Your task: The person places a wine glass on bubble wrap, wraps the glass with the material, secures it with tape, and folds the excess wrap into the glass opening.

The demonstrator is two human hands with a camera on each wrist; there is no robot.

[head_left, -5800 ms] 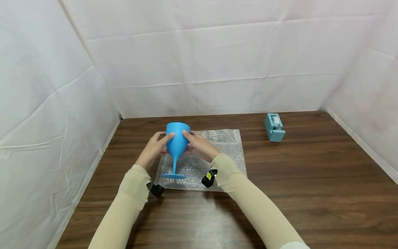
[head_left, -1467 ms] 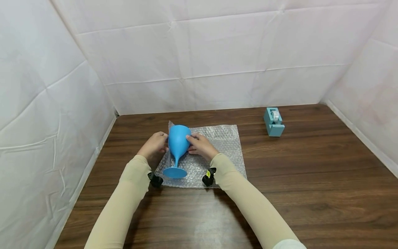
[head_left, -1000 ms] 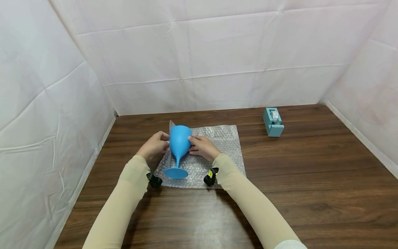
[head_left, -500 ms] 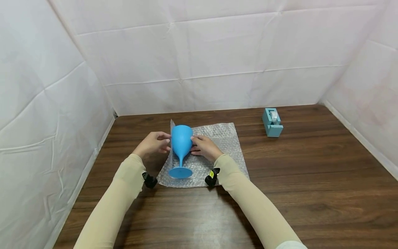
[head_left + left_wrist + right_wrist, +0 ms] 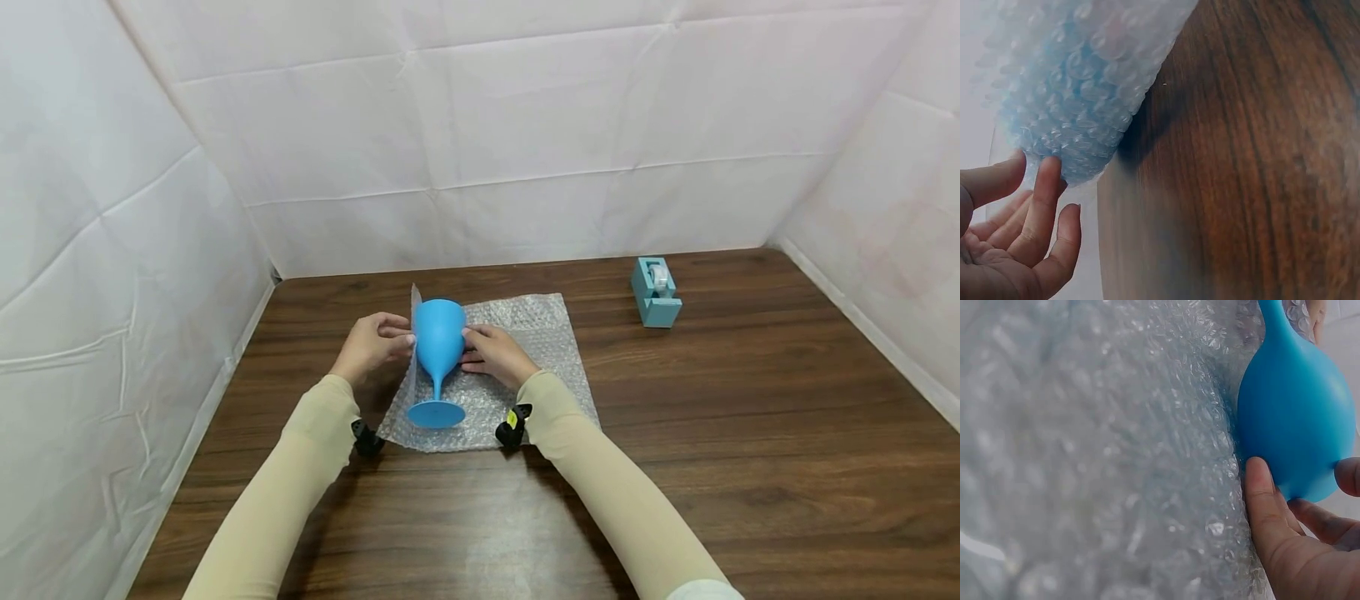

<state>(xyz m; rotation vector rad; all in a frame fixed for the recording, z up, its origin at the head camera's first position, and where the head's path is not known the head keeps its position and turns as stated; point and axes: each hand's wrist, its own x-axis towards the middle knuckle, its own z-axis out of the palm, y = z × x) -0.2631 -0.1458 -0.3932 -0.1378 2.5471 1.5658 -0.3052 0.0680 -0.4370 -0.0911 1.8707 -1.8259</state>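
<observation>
A blue plastic goblet [image 5: 438, 337] lies on a sheet of bubble wrap [image 5: 521, 358], its foot toward the near side and its bowl away from me. My right hand [image 5: 497, 353] grips the right side of the bowl, and the right wrist view shows thumb and fingertips around the rim end of the goblet [image 5: 1297, 419]. On the left, the edge of the sheet stands up against the bowl. My left hand [image 5: 371, 343] pinches that raised edge; in the left wrist view the goblet's blue shows through the bubble wrap [image 5: 1079, 94] above thumb and fingertips.
A teal tape dispenser [image 5: 656, 293] with a roll of clear tape stands at the back right of the brown wooden table [image 5: 712, 467]. White cloth walls [image 5: 525, 142] enclose the back and both sides.
Earlier both hands held the goblet; since then it has been lowered onto the bubble wrap. My left hand has let go of it and raised the sheet's left edge. The goblet has shifted slightly right.
</observation>
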